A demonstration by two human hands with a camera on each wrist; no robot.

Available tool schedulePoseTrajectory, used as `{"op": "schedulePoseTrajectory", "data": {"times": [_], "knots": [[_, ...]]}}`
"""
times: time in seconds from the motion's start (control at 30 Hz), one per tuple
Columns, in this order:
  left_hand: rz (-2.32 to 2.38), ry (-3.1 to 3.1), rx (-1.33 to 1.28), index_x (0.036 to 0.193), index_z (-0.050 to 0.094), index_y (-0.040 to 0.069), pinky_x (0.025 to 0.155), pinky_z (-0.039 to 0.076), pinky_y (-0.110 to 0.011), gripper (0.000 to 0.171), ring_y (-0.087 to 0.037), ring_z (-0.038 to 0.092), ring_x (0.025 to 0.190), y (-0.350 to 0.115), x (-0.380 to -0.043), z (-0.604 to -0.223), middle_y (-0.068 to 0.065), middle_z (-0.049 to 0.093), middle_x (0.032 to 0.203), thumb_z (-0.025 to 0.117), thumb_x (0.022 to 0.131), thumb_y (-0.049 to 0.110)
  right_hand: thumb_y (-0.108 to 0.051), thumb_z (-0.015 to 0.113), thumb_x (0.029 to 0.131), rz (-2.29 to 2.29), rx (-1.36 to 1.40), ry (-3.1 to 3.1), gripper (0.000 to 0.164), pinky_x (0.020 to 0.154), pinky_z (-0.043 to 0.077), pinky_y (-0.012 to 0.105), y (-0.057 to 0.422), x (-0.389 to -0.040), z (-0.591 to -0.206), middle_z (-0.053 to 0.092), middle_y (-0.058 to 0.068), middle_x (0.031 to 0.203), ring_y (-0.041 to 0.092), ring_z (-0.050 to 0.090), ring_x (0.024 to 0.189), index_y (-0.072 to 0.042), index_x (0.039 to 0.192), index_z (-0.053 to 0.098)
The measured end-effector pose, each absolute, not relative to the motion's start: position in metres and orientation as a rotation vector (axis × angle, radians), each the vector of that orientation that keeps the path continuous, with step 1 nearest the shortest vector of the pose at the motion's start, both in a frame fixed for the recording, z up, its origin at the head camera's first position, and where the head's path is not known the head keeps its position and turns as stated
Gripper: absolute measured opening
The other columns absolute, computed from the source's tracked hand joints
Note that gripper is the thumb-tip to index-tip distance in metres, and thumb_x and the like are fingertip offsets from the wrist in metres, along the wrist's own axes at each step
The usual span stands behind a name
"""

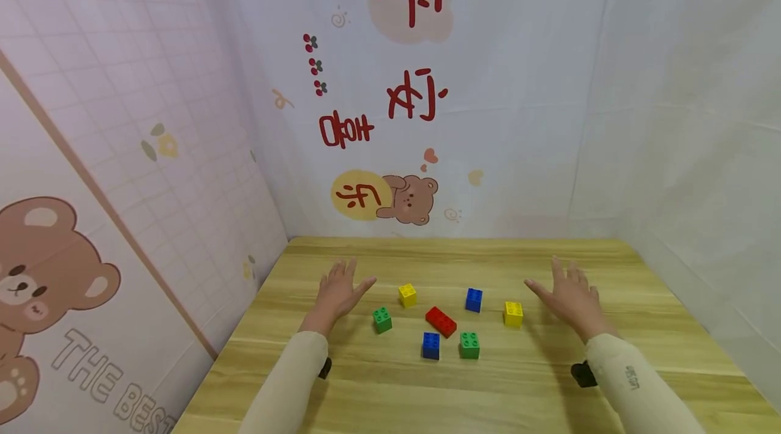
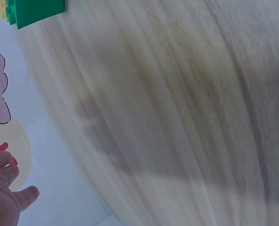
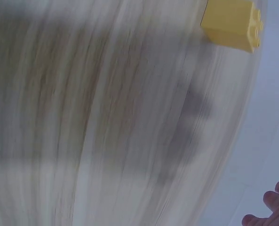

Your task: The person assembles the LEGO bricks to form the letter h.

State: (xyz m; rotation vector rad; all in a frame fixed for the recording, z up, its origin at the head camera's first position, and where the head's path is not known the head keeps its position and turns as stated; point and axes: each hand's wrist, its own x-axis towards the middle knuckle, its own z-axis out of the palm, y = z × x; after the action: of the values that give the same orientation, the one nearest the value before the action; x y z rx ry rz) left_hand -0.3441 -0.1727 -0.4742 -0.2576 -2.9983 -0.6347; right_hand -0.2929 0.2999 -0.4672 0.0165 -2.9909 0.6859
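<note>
Toy building bricks lie loosely grouped on the table between the two hands. My left hand [image 1: 338, 293] is spread, holding nothing, nearest to a green brick [image 1: 382, 320] and a yellow brick [image 1: 407, 295]. On the other side my right hand [image 1: 569, 295] is also spread with nothing in it, just right of another yellow brick [image 1: 514, 314]. A long red brick [image 1: 441, 321] lies slanted in the middle. Around it are a blue brick [image 1: 474, 299] behind, and a second blue brick [image 1: 430, 345] beside a second green brick [image 1: 470, 345] in front.
The wooden table [image 1: 378, 393] meets a white printed curtain [image 1: 506, 115] along its back edge. Another printed cloth [image 1: 152, 217] hangs at the left, and white cloth [image 1: 702, 149] hangs at the right. Dark wrist devices show under both sleeves.
</note>
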Motion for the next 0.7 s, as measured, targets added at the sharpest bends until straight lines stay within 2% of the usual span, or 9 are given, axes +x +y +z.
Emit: {"op": "schedulePoseTrajectory", "data": {"times": [0.23,0.47,0.7], "knots": [[-0.816,-2.958,-0.26,0.156,0.026,0.005,0.113,0.018,-0.062,0.086,-0.042,0.025,0.144,-0.172,-0.344,-0.479,-0.024,0.03,0.156,0.039,0.098,0.067,-0.059,0.043,0.1,0.733,0.074,-2.918,0.094,0.1,0.021,0.076,0.279,-0.296,-0.468,0.012,0.045,0.149,0.064,0.019,0.132,0.011,0.153,0.009],[-0.986,-2.953,-0.233,0.156,0.027,0.006,0.114,0.021,-0.059,0.083,-0.04,0.027,0.144,-0.167,-0.34,-0.474,-0.021,0.031,0.157,0.043,0.098,0.063,-0.057,0.042,0.102,0.857,0.107,-2.891,0.091,0.104,0.019,0.074,0.266,-0.298,-0.468,0.01,0.043,0.152,0.063,0.017,0.135,0.01,0.153,0.008],[-1.143,-2.936,-0.244,0.156,0.028,0.006,0.114,0.022,-0.059,0.083,-0.041,0.027,0.144,-0.164,-0.337,-0.475,-0.021,0.031,0.157,0.044,0.098,0.064,-0.056,0.043,0.102,0.984,0.119,-2.841,0.09,0.108,0.019,0.069,0.255,-0.297,-0.468,0.014,0.039,0.154,0.058,0.019,0.138,0.011,0.153,0.01]]}}
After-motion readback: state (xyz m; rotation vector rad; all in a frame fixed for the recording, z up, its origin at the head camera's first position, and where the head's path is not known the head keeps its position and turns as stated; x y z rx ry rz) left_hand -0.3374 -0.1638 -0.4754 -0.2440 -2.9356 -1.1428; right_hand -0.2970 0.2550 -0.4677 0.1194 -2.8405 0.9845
